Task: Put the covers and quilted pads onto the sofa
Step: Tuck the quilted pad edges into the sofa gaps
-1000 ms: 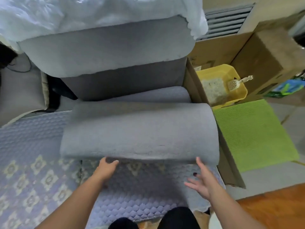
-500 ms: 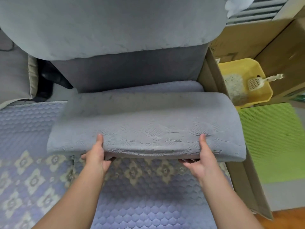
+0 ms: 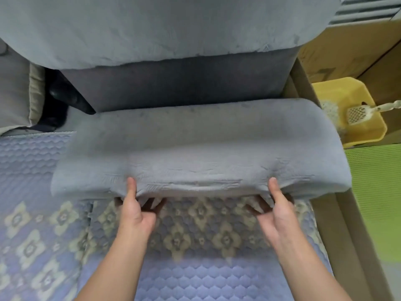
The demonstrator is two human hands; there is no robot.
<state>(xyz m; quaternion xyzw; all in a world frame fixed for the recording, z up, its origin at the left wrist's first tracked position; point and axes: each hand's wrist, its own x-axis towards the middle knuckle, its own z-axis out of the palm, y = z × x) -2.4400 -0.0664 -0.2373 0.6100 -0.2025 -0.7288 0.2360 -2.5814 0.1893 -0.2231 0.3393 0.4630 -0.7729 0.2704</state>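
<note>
A grey quilted pad (image 3: 195, 146) lies folded back on itself across the sofa seat, its rolled front edge facing me. My left hand (image 3: 135, 210) grips that edge left of centre, thumb on top and fingers tucked under. My right hand (image 3: 274, 210) grips it right of centre the same way. Under the fold lies a lavender quilted seat pad (image 3: 195, 253) with a beige flower pattern. A similar patterned pad (image 3: 36, 213) covers the seat to the left. The grey sofa backrest cushion (image 3: 162, 29) rises behind.
A cardboard panel (image 3: 351, 235) stands along the sofa's right side. Beyond it sit a yellow litter tray (image 3: 360, 118) with a cream scoop (image 3: 358, 112) and a green mat (image 3: 377, 200). A beige cushion (image 3: 15, 94) and a dark object (image 3: 65, 94) are at the left.
My view has come closer and lower over the seat. Both hands went from under the pad's fold to gripping its front edge, and the fold now sags slightly between them.
</note>
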